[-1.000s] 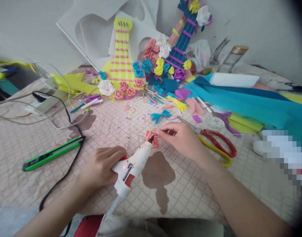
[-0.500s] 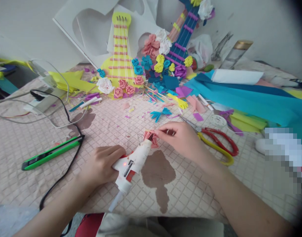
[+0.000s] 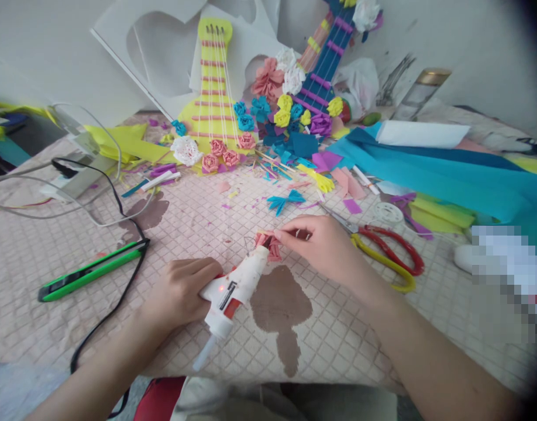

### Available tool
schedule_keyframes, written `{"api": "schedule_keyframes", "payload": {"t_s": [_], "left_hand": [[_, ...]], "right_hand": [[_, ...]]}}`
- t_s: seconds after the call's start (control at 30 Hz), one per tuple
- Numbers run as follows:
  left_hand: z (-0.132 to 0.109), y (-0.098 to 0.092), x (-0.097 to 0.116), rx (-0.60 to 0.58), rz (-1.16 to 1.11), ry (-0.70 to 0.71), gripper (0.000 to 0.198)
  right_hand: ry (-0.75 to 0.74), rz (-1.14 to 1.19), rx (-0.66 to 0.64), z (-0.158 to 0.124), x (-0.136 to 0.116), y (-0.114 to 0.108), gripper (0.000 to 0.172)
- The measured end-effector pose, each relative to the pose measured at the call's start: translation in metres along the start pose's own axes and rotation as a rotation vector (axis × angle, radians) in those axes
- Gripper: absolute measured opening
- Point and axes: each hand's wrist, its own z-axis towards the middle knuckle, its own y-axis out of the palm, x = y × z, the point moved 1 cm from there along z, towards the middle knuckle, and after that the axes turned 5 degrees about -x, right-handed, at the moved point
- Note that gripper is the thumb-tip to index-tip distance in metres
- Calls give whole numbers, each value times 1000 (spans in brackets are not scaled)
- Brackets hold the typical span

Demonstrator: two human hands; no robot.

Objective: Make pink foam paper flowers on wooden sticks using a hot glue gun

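My left hand [image 3: 187, 289] is wrapped round the handle of a white glue gun [image 3: 237, 283], which has a small red light lit on its side. Its nozzle end meets a pink paper flower [image 3: 274, 250] low over the table. The fingertips of my right hand [image 3: 310, 240] pinch the flower's upper edge from the right. Just beyond the flower lies a blue paper bow [image 3: 286, 202]. Scissors [image 3: 389, 251] with red and yellow handles rest to the right of my right hand.
A green cutter [image 3: 90, 272] and a black cord [image 3: 104, 321] lie at left. Behind stand a yellow paper guitar [image 3: 213, 88] and a blue one [image 3: 327, 64], with paper flowers and scraps before them. Blue paper [image 3: 448, 175] spreads at right.
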Motion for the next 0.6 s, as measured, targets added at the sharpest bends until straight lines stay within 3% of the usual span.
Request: {"api": "schedule_keyframes", "payload": {"t_s": [0.6], "left_hand": [[-1,1,1,-3,24,-9,17]], "right_hand": [[-14,-7,-7,0,0,-1,15]]}}
